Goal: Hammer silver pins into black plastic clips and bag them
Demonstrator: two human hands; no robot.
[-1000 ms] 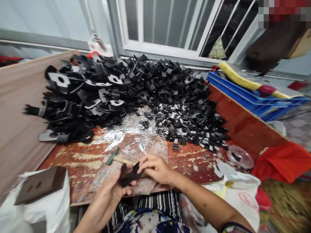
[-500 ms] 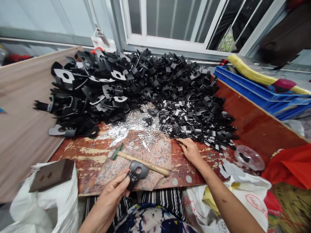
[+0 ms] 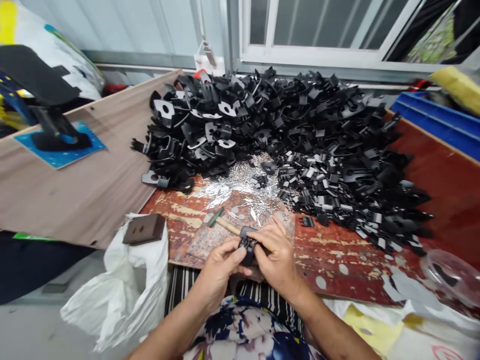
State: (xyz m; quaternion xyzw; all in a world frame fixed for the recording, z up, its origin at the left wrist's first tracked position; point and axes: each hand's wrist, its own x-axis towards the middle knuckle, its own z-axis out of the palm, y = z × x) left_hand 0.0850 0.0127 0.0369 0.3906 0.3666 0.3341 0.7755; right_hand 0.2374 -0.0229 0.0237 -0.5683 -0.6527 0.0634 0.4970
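Both hands meet over the table's front edge, around a black plastic part [image 3: 247, 255]. My left hand [image 3: 225, 257] grips it from the left with thumb and fingers. From the right, my right hand [image 3: 275, 255] pinches at the same piece; any small part between its fingertips is mostly hidden. Behind them lies a hammer [image 3: 228, 225] with a green head and wooden handle, its handle end covered by the hands. Loose silver pins [image 3: 221, 192] are scattered beyond the hammer. A pile of small black clips [image 3: 318, 182] lies to the right of the pins.
A large heap of black plastic parts [image 3: 262, 110] fills the back of the table. A brown block [image 3: 144, 229] rests on a white sack [image 3: 123, 285] at left. A blue crate [image 3: 442, 120] stands at right, with a clear plastic bowl [image 3: 455, 272] nearer me.
My right hand has come back from the small clips to the black part in my left hand. My left hand has tilted that part. The view has swung left.
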